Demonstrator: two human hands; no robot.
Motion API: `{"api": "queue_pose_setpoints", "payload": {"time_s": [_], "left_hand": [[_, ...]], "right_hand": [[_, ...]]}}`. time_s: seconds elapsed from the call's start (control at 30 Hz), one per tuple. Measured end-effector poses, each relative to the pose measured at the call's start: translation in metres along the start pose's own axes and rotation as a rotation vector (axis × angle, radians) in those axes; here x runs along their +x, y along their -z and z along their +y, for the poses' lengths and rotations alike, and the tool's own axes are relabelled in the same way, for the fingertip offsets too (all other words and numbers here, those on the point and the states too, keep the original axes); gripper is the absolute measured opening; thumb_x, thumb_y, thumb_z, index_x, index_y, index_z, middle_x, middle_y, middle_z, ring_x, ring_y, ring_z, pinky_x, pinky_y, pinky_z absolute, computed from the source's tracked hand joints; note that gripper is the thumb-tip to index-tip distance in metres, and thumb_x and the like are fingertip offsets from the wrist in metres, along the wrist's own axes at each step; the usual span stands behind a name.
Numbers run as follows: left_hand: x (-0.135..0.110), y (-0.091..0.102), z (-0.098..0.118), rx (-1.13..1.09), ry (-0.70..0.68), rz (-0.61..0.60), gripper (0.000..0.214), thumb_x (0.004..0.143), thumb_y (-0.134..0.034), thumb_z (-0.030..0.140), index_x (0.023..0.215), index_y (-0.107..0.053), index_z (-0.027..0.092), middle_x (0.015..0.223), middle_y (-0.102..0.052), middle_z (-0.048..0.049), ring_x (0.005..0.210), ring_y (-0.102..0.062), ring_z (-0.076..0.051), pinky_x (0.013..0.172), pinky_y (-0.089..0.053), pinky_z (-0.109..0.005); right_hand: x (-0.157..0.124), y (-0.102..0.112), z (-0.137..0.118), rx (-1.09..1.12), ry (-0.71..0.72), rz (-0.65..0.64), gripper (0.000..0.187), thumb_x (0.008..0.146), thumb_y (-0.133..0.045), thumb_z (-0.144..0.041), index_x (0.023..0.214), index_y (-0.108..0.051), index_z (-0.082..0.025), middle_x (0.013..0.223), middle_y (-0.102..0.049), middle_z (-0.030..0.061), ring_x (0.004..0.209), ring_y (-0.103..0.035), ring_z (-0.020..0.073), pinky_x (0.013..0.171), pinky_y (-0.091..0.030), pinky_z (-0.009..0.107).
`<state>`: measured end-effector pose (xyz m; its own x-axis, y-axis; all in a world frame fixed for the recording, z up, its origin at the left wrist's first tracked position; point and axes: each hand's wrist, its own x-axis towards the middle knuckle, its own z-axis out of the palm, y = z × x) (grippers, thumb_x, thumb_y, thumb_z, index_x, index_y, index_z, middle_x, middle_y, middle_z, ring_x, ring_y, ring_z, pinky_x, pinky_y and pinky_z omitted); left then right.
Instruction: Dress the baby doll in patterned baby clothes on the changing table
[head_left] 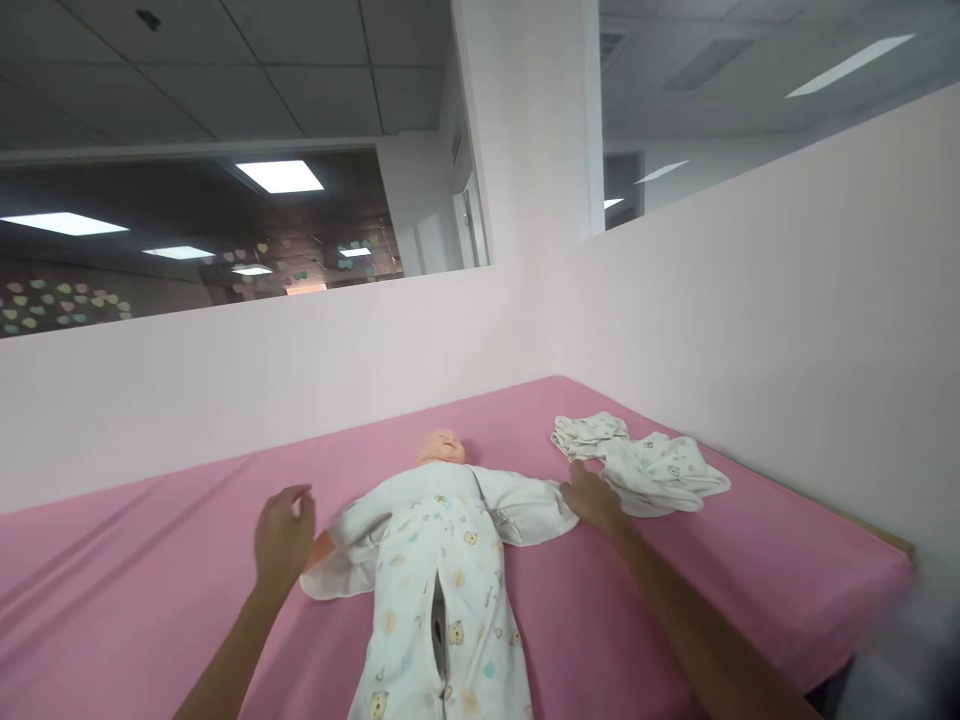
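A baby doll point(444, 445) lies on its back on the pink bed, its head toward the wall. It wears a white top with wide sleeves and a white sleep sack point(469, 590) printed with bears, whose front has a slit open near a zipper. My right hand point(594, 497) pinches the cuff end of the sleeve point(529, 505) on the right, which is stretched out sideways. To the left, my left hand point(283, 535) hovers beside the other sleeve point(341, 570), fingers curved and apart from the thumb, holding nothing. A bit of the doll's arm point(320, 548) shows there.
Crumpled white printed baby clothes point(664, 470) lie just beyond my right hand. The pink sheet point(187, 540) covers the bed, which meets a white wall point(262, 385) at the back and another wall point(787, 300) at the right. Windows sit above both walls.
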<state>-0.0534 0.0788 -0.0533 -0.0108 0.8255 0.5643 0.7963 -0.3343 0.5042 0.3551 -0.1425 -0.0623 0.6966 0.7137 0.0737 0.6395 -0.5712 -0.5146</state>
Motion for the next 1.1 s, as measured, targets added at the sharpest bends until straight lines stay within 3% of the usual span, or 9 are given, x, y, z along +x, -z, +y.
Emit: {"api": "queue_pose_setpoints", "payload": {"time_s": [0.07,0.17,0.23,0.3,0.43,0.7,0.87,0.97,1.1], "left_hand": [[-0.011,-0.005,0.058,-0.113,-0.227,-0.094,0.037,0.089,-0.036,0.038,0.112,-0.058,0.021,0.123,-0.06,-0.0073,0.113,-0.055,-0.024,0.096,-0.044,-0.037],[-0.029,-0.017,0.142,-0.166,-0.59,-0.488,0.035,0.09,-0.036,0.036,0.112,-0.06,0.022,0.122,-0.062,-0.0053,0.111,-0.057,-0.02,0.097,-0.043,-0.031],[-0.037,-0.026,0.183,-0.091,-0.795,-0.664,0.034,0.09,-0.036,0.035,0.109,-0.061,0.023,0.118,-0.065,-0.0047,0.112,-0.057,-0.02,0.098,-0.041,-0.031],[-0.042,-0.034,0.209,0.072,-0.87,-0.766,0.033,0.088,-0.039,0.034,0.108,-0.062,0.021,0.113,-0.067,-0.0063,0.107,-0.06,-0.022,0.094,-0.043,-0.033],[-0.044,-0.047,0.222,0.202,-0.892,-0.82,0.027,0.079,-0.05,0.028,0.1,-0.064,0.02,0.104,-0.069,-0.0083,0.098,-0.063,-0.027,0.086,-0.046,-0.036],[-0.039,-0.046,0.213,0.309,-0.876,-0.834,0.033,0.081,-0.047,0.026,0.11,-0.06,0.021,0.114,-0.066,-0.0074,0.109,-0.059,-0.024,0.09,-0.044,-0.034],[-0.049,-0.052,0.229,0.376,-0.896,-0.825,0.03,0.08,-0.048,0.024,0.106,-0.062,0.017,0.11,-0.067,-0.0119,0.104,-0.061,-0.029,0.089,-0.045,-0.041],[-0.061,-0.064,0.245,0.403,-0.893,-0.805,0.038,0.078,-0.053,0.026,0.114,-0.059,0.014,0.114,-0.064,-0.0175,0.105,-0.06,-0.033,0.089,-0.044,-0.046],[-0.078,-0.085,0.264,0.378,-0.932,-0.812,0.038,0.077,-0.053,0.019,0.114,-0.059,0.015,0.117,-0.063,-0.017,0.107,-0.06,-0.03,0.091,-0.045,-0.043]], "right_hand": [[0.002,-0.003,0.001,0.051,0.03,0.005,0.037,0.082,-0.04,-0.021,0.116,-0.051,-0.014,0.106,-0.064,0.0146,0.094,-0.062,0.0274,0.072,-0.042,0.034],[0.005,-0.011,0.0,0.115,0.078,0.045,0.037,0.082,-0.04,-0.019,0.117,-0.05,-0.017,0.114,-0.062,0.0117,0.099,-0.06,0.024,0.075,-0.041,0.032],[0.007,-0.016,0.0,0.151,0.103,0.084,0.035,0.082,-0.039,-0.017,0.114,-0.052,-0.018,0.115,-0.062,0.01,0.101,-0.058,0.0222,0.077,-0.041,0.03],[0.011,-0.019,0.002,0.185,0.13,0.133,0.033,0.081,-0.038,-0.015,0.11,-0.053,-0.018,0.114,-0.062,0.0081,0.103,-0.057,0.0198,0.08,-0.04,0.028],[0.026,-0.012,0.011,0.249,0.094,0.295,0.031,0.082,-0.035,-0.012,0.105,-0.055,-0.019,0.111,-0.06,0.0064,0.105,-0.055,0.0175,0.085,-0.038,0.026],[0.043,0.021,0.036,0.335,-0.384,0.666,0.039,0.085,-0.028,-0.016,0.12,-0.046,-0.014,0.117,-0.049,0.0181,0.098,-0.056,0.0281,0.076,-0.04,0.038],[0.027,0.011,0.017,0.259,-0.298,0.727,0.037,0.085,-0.035,-0.021,0.119,-0.052,-0.016,0.117,-0.052,0.0161,0.107,-0.051,0.0303,0.086,-0.037,0.04],[0.01,-0.008,-0.01,0.074,-0.094,0.655,0.04,0.087,-0.042,-0.037,0.118,-0.055,-0.013,0.123,-0.05,0.0175,0.116,-0.043,0.0336,0.094,-0.032,0.045],[-0.006,-0.032,-0.038,-0.069,0.053,0.287,0.053,0.089,-0.037,-0.055,0.107,-0.062,-0.012,0.113,-0.057,0.0191,0.112,-0.047,0.0346,0.094,-0.031,0.05]]}}
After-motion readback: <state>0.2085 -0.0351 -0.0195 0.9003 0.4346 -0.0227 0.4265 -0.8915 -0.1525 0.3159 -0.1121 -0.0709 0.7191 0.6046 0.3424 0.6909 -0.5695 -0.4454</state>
